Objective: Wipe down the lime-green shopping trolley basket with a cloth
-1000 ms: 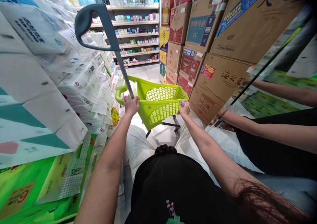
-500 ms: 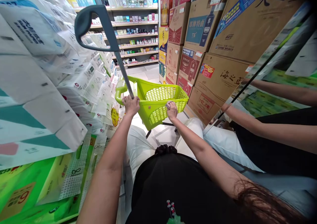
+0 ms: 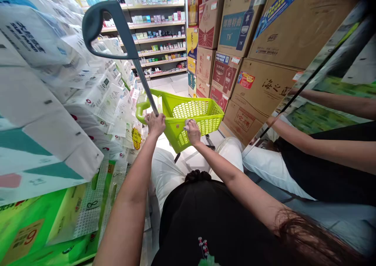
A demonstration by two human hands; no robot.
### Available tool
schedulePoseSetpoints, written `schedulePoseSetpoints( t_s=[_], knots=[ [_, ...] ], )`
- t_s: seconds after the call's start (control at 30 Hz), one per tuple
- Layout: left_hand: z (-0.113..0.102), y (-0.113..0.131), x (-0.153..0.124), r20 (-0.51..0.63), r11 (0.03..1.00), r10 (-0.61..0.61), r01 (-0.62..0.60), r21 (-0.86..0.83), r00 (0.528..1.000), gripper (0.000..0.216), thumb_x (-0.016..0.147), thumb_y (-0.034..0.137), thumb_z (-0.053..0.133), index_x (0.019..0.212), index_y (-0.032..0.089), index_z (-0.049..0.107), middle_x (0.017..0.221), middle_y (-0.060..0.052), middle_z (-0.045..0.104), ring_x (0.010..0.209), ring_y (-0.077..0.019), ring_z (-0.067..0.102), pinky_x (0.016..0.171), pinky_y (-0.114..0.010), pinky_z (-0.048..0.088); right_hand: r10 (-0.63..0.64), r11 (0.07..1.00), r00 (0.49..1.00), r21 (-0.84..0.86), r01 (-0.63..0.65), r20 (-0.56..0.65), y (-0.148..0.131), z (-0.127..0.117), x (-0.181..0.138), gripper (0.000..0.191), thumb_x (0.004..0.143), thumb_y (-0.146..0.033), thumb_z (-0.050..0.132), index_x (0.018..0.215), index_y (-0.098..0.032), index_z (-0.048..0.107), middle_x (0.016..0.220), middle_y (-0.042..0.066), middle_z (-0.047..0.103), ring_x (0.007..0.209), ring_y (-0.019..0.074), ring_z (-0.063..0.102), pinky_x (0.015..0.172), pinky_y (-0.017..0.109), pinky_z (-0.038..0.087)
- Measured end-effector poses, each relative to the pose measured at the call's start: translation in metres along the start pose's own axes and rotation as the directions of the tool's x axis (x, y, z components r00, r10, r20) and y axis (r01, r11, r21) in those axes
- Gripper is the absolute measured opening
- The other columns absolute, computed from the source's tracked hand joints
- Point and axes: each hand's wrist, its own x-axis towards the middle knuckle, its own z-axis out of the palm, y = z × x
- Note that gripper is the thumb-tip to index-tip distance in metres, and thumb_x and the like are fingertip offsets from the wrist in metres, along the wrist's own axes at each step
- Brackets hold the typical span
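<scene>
Head: basket [image 3: 173, 134] near "T6" cartons [image 3: 235, 31]

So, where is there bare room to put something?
Pale floor tiles lie bare between the lime-green plastic basket, stacked cardboard cartons and long stocked shelves. Crowded: left, with white plastic-wrapped packs; basket's near side, at the right hand.

Open-topped lime-green perforated basket [image 3: 173, 134], crumpled pale cloth [image 3: 187, 124] at near rim

I see paper packs [image 3: 96, 97] on the left; boxes [image 3: 261, 87] stacked right; shelves [image 3: 158, 24] far; a mirror [image 3: 315, 111] near right.
</scene>
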Motion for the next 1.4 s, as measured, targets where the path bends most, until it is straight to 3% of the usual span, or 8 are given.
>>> schedulePoseSetpoints(
  t_s=[0.13,0.3,0.7,0.83,0.97,1.07,1.23,1.4],
  knots=[
    [0.001,0.001,-0.002,-0.022,1.0,0.01,-0.011,-0.017,1.0,0.03,0.097,0.03,0.043,0.106,0.024,0.071,0.117,-0.016,0.058,0.125,-0.0348,0.048,0.116,-0.053,0.023,0.277,0.96,0.943,0.088,-0.265,-0.182,0.056,-0.03,0.006,0.038,0.094,-0.016,0.049,0.13,-0.008,0.061,0.141,0.021,0.054,0.13,0.0274,0.049,0.115,0.038,0.037],
    [0.003,0.005,-0.003,-0.035,1.0,0.015,-0.016,-0.022,0.999,0.03,0.097,0.03,0.043,0.105,0.024,0.071,0.116,-0.015,0.057,0.124,-0.0347,0.048,0.116,-0.053,0.023,0.646,0.763,0.69,0.286,-0.579,-0.326,0.086,-0.051,0.033,0.04,0.092,-0.02,0.051,0.129,-0.01,0.059,0.13,0.022,0.055,0.12,0.028,0.051,0.108,0.041,0.04],
    [0.004,0.008,-0.005,-0.022,1.0,-0.004,0.003,-0.023,1.0,0.026,0.096,0.029,0.046,0.105,0.024,0.07,0.117,-0.016,0.058,0.124,-0.0369,0.048,0.114,-0.057,0.024,0.708,0.699,0.655,0.394,-0.596,-0.265,0.063,0.006,0.028,0.042,0.084,-0.012,0.048,0.125,-0.009,0.055,0.121,0.021,0.06,0.118,0.0306,0.058,0.105,0.046,0.045],
    [0.006,0.01,-0.003,-0.03,1.0,-0.02,0.02,-0.016,0.999,0.025,0.095,0.028,0.047,0.104,0.024,0.07,0.118,-0.017,0.058,0.125,-0.0375,0.048,0.114,-0.058,0.024,0.658,0.74,0.708,0.397,-0.543,-0.257,0.036,0.028,0.026,0.039,0.089,-0.018,0.047,0.126,-0.012,0.055,0.124,0.021,0.058,0.117,0.0296,0.059,0.102,0.043,0.047],
    [0.006,0.009,-0.002,-0.035,1.0,-0.03,0.03,-0.007,0.999,0.026,0.095,0.028,0.046,0.105,0.024,0.07,0.12,-0.017,0.057,0.126,-0.0368,0.048,0.115,-0.057,0.024,0.354,0.904,0.918,0.317,-0.287,-0.18,0.004,0.064,-0.009,0.037,0.091,-0.021,0.048,0.126,-0.016,0.055,0.129,0.02,0.054,0.116,0.029,0.058,0.102,0.045,0.047],
    [0.004,0.009,-0.003,-0.022,1.0,-0.018,0.018,-0.006,1.0,0.027,0.096,0.029,0.045,0.105,0.024,0.07,0.118,-0.017,0.058,0.125,-0.0362,0.049,0.115,-0.057,0.025,0.173,0.963,0.974,0.234,-0.136,-0.144,0.005,0.07,-0.031,0.033,0.091,-0.023,0.05,0.123,-0.018,0.058,0.125,0.016,0.055,0.115,0.0269,0.058,0.103,0.043,0.048],
    [0.002,0.011,-0.005,-0.025,1.0,-0.022,0.022,0.005,0.999,0.027,0.097,0.029,0.044,0.106,0.025,0.069,0.118,-0.016,0.058,0.125,-0.0353,0.049,0.116,-0.055,0.024,0.287,0.949,0.917,0.21,-0.234,-0.277,0.03,0.043,-0.013,0.031,0.09,-0.022,0.05,0.12,-0.017,0.059,0.12,0.014,0.055,0.113,0.0245,0.057,0.102,0.041,0.048],
    [0.001,0.013,-0.005,-0.012,0.999,-0.044,0.044,0.001,0.999,0.027,0.096,0.029,0.045,0.107,0.024,0.069,0.12,-0.016,0.057,0.127,-0.0365,0.047,0.116,-0.055,0.023,0.373,0.914,0.885,0.275,-0.299,-0.278,0.004,0.049,0.001,0.028,0.088,-0.02,0.052,0.115,-0.017,0.06,0.116,0.013,0.057,0.113,0.0242,0.057,0.103,0.039,0.047]
  ],
)
